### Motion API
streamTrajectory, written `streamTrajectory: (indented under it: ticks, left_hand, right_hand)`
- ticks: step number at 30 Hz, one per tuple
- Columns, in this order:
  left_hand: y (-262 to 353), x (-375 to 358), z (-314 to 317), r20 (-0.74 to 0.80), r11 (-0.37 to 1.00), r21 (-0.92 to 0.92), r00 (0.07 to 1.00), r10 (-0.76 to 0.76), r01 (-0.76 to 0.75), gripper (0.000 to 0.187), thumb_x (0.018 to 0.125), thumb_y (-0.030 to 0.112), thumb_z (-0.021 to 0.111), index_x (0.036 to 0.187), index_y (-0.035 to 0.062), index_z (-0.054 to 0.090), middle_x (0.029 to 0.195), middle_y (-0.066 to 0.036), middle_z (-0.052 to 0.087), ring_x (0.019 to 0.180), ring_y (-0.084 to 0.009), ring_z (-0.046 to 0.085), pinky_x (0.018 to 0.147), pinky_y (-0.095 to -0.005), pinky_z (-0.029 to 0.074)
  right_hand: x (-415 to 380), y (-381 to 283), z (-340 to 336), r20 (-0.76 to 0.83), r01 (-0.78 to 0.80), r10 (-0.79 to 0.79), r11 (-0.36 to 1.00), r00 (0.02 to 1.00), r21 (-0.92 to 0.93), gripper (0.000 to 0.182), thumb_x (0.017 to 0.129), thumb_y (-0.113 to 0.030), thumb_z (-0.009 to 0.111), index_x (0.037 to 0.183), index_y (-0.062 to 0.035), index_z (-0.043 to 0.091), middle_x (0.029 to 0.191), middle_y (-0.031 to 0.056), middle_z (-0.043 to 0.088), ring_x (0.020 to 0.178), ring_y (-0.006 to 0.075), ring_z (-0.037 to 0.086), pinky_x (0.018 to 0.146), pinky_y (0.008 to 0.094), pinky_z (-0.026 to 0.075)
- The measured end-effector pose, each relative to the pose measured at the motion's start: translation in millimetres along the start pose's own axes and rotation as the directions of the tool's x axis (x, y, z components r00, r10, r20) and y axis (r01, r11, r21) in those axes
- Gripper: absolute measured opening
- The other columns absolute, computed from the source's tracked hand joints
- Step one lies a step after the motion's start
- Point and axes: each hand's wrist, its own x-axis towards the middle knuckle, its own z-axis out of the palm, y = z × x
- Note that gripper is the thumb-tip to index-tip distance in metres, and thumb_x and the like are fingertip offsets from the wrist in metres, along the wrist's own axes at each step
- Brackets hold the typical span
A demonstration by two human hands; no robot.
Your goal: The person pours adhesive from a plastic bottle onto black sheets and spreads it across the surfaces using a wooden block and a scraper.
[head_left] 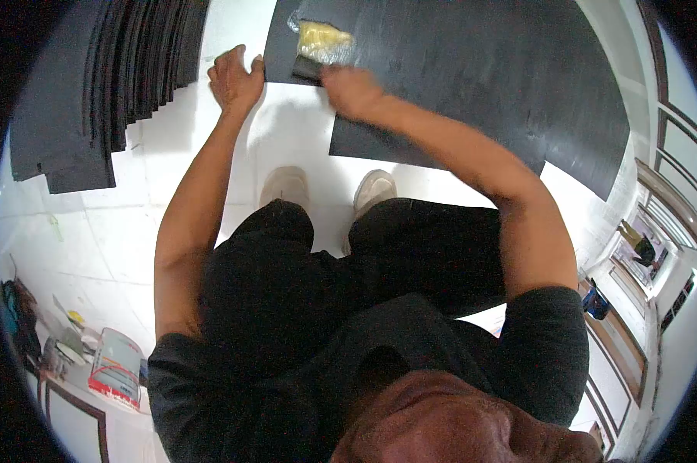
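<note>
Head view: left hand [235,77] pins sheet [472,85] edge.

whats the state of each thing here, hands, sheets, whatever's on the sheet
left hand: pressed on the left edge of the big black sheet, not gripping
right hand: shut on a dark pad, motion-blurred
dark pad: flat on the sheet
big black sheet: lying flat on the white floor
yellow lump in clear wrap: resting on the sheet
stack of black sheets: fanned out, untouched
</note>
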Motion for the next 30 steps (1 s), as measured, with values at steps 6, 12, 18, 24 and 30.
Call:
streamTrajectory:
  ticks: [6,12,18,24,30]
  left_hand:
    - [-13.7,-34.2,4.4,0.036,0.965,0.159,0.978,0.206,-0.209,0.076,0.087,0.069,0.058,0.152,0.0352,0.037,0.162,-0.017,0.018,0.148,-0.0442,0.013,0.113,-0.0631,0.018]
    - [-16.3,-35.9,7.8,0.046,0.935,0.238,0.964,0.26,-0.263,0.074,0.089,0.075,0.049,0.153,0.042,0.033,0.163,-0.017,0.014,0.148,-0.0457,0.009,0.115,-0.0609,0.013]
    - [-17.8,-35.6,9.5,0.004,0.945,0.197,0.964,0.264,-0.26,0.082,0.089,0.078,0.045,0.155,0.0314,0.03,0.163,-0.017,0.016,0.148,-0.0436,0.011,0.115,-0.0583,0.012]
    - [-17.9,-35.9,9.0,-0.006,0.951,0.178,0.966,0.259,-0.254,0.088,0.089,0.076,0.048,0.153,0.0175,0.033,0.161,-0.017,0.019,0.149,-0.0421,0.011,0.115,-0.058,0.013]
    - [-21.2,-37.6,9.1,-0.048,0.966,0.107,0.97,0.239,-0.233,0.086,0.089,0.073,0.052,0.151,0.0173,0.034,0.161,-0.016,0.021,0.148,-0.0413,0.014,0.116,-0.0586,0.014]
  right_hand:
    - [36.6,87.4,-32.6,-0.046,-0.24,0.251,0.956,0.967,0.169,0.032,0.086,-0.021,0.058,0.111,-0.0035,0.067,0.105,0.022,0.071,0.096,0.0414,0.07,0.08,0.0549,0.057]
    - [51.6,51.9,-26.1,0.06,-0.26,0.253,0.944,0.966,0.204,0.036,0.081,-0.027,0.065,0.104,0.0003,0.072,0.105,0.026,0.071,0.095,0.0403,0.071,0.085,0.0529,0.057]
    - [39.6,-20.8,8.3,-0.087,-0.213,0.264,0.9,0.961,0.38,0.035,0.077,-0.018,0.066,0.098,0.0089,0.065,0.102,0.0271,0.065,0.092,0.0442,0.069,0.081,0.0513,0.058]
    - [59.5,-49.3,13.1,-0.214,-0.145,0.234,0.92,0.948,0.364,0.047,0.076,-0.027,0.072,0.102,0.0108,0.062,0.108,0.0295,0.06,0.088,0.0467,0.068,0.079,0.0505,0.058]
    - [72.2,-2.7,-34.3,0.056,-0.347,0.376,0.776,0.925,0.527,0.04,0.078,-0.026,0.069,0.098,0.008,0.066,0.096,0.0253,0.07,0.09,0.0396,0.071,0.08,0.0469,0.059]
